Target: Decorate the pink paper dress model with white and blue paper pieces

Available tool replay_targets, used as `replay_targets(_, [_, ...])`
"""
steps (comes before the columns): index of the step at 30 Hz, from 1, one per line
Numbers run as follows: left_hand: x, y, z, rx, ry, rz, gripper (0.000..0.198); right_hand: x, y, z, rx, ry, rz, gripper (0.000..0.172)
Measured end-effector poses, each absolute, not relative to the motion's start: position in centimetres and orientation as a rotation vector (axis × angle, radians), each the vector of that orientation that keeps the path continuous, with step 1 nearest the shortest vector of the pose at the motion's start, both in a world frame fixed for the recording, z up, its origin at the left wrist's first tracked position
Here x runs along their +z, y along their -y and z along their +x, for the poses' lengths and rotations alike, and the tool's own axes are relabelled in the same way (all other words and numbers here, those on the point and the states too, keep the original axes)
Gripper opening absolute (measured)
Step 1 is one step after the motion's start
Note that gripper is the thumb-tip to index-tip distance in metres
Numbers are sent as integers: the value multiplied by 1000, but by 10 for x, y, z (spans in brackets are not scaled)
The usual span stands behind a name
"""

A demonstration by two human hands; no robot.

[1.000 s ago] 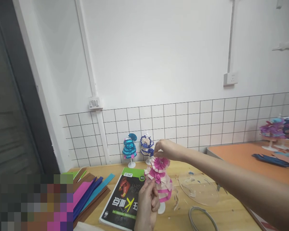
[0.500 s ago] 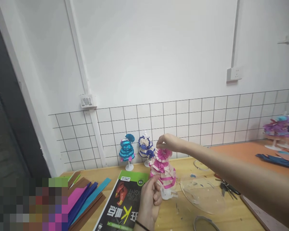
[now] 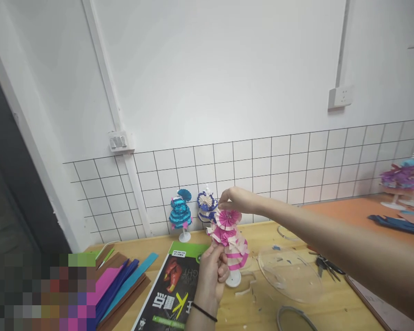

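A small pink and cream paper dress [image 3: 237, 250], pleated in tiers with a pink rosette near its top, stands on a white round base between my hands. My left hand [image 3: 213, 269] is closed, with thumb and forefinger pinching the dress's left side at mid-height. From the right, my right hand [image 3: 238, 198] reaches over the top, its bent fingertips closed at the upper left of the dress. What those fingertips grip is partly hidden. Behind the dress stand a blue and cream paper dress [image 3: 205, 202] and a turquoise one [image 3: 180, 214], both on white stands.
A black and green printed packet [image 3: 172, 280] lies left of my left hand. Farther left are folded coloured papers [image 3: 124, 280]. To the right are a clear round sheet [image 3: 290, 276], pliers [image 3: 327, 266], a wire coil [image 3: 293, 312] and scraps. More paper dresses [image 3: 400, 179] stand far right.
My left hand has moved up slightly and now pinches the dress's side. The view has shifted a little, and the dress and right hand appear slightly farther left.
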State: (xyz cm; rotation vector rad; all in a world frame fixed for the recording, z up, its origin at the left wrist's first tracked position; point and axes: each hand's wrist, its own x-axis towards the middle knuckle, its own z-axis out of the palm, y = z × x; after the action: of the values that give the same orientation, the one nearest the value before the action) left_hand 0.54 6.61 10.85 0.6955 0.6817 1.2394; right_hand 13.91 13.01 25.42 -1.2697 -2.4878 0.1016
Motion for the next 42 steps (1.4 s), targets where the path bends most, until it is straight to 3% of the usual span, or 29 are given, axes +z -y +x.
replay_targets(10, [91, -41, -5, 1243, -815, 706, 26, 240, -98, 126, 92, 2543, -1224, 20])
replay_targets(21, [68, -11, -36, 1326, -950, 685, 46, 241, -92, 134, 5, 2475, -1321, 21])
replay_targets(42, [15, 2, -52, 1310, -1164, 601, 46, 238, -90, 112, 248, 2428, -1214, 17])
